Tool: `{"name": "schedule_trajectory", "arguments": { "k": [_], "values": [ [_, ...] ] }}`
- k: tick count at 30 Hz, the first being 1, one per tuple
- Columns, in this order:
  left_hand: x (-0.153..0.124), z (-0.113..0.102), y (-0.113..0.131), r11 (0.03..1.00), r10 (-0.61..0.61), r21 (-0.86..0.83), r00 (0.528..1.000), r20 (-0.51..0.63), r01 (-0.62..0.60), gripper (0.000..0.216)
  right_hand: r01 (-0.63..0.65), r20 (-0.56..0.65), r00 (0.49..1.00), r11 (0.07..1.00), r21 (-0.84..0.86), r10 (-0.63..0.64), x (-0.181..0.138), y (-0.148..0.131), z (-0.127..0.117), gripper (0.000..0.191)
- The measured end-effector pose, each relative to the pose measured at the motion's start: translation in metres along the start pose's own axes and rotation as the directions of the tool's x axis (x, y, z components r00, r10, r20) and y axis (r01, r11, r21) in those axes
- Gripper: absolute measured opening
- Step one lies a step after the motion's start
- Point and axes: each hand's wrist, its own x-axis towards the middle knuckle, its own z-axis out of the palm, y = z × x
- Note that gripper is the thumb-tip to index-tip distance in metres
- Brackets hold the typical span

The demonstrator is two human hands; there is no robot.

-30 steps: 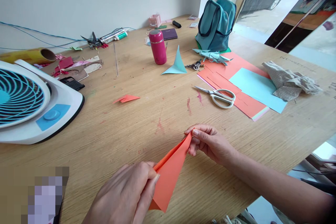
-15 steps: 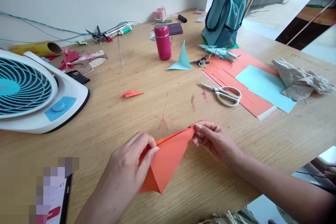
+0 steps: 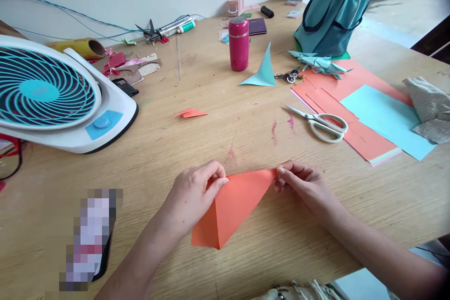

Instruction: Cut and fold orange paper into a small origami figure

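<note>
A folded sheet of orange paper [image 3: 237, 204] is stretched between my two hands above the table's near side. My left hand [image 3: 198, 192] pinches its upper edge near the middle, thumb in front, and covers part of the left side. At the right-hand corner, my right hand [image 3: 304, 185] grips the tip between thumb and fingers. A crease runs down from the left thumb to the paper's lower point. Beyond the hands lies a small folded orange paper piece [image 3: 191, 113]. White-handled scissors [image 3: 325, 126] rest to the right, partly over stacked orange sheets [image 3: 372, 143].
A white and blue fan [image 3: 79, 131] stands at left, with a phone [image 3: 93, 239] nearer me. Farther back are a pink flask [image 3: 238, 44], a folded light-blue paper [image 3: 263, 72], keys [image 3: 291, 76] and a teal bag [image 3: 326, 18]. A blue sheet [image 3: 386, 115] lies at right.
The view has swung left, so table items appear farther right. The orange paper's upper edge now looks flatter and more closed, its front face turned more toward me. Both hands keep their pinch.
</note>
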Motion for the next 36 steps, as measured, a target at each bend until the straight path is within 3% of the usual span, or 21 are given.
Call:
{"name": "schedule_trajectory", "arguments": {
  "k": [3, 7, 11, 15, 23, 31, 34, 36],
  "values": [
    [0.002, 0.006, -0.004, 0.998, 0.046, 0.029, 0.999, 0.016, -0.046, 0.008, 0.148, 0.042, 0.989, 0.94, -0.308, -0.143, -0.007, 0.001, -0.007, 0.03],
    [0.004, 0.017, -0.008, 0.988, 0.137, 0.056, 0.988, 0.066, -0.141, 0.012, 0.33, 0.176, 0.94, 0.646, -0.689, -0.292, -0.018, -0.001, -0.018, 0.016],
    [0.008, 0.028, -0.01, 0.985, 0.153, 0.048, 0.975, 0.159, -0.163, 0.016, 0.381, 0.267, 0.914, 0.424, -0.821, -0.305, -0.021, 0.001, -0.023, 0.015],
    [0.012, 0.037, -0.012, 0.979, 0.176, 0.076, 0.971, 0.164, -0.191, 0.016, 0.369, 0.292, 0.916, 0.289, -0.883, -0.276, -0.02, 0.006, -0.024, 0.014],
    [0.012, 0.045, -0.011, 0.966, 0.162, 0.18, 0.977, 0.135, -0.185, 0.015, 0.329, 0.271, 0.927, 0.215, -0.919, -0.258, -0.021, 0.007, -0.022, 0.013],
    [0.006, 0.049, -0.01, 0.936, 0.161, 0.303, 0.983, 0.088, -0.18, 0.01, 0.323, 0.26, 0.927, 0.222, -0.92, -0.272, -0.022, 0.008, -0.022, 0.008],
    [0.005, 0.051, -0.009, 0.924, 0.21, 0.316, 0.976, 0.055, -0.217, 0.003, 0.321, 0.248, 0.923, 0.229, -0.919, -0.295, -0.023, 0.008, -0.021, 0.006],
    [0.005, 0.051, -0.008, 0.903, 0.28, 0.311, 0.955, 0.1, -0.297, 0.015, 0.368, 0.287, 0.9, 0.223, -0.903, -0.327, -0.024, 0.008, -0.019, 0.004]
  ]
}}
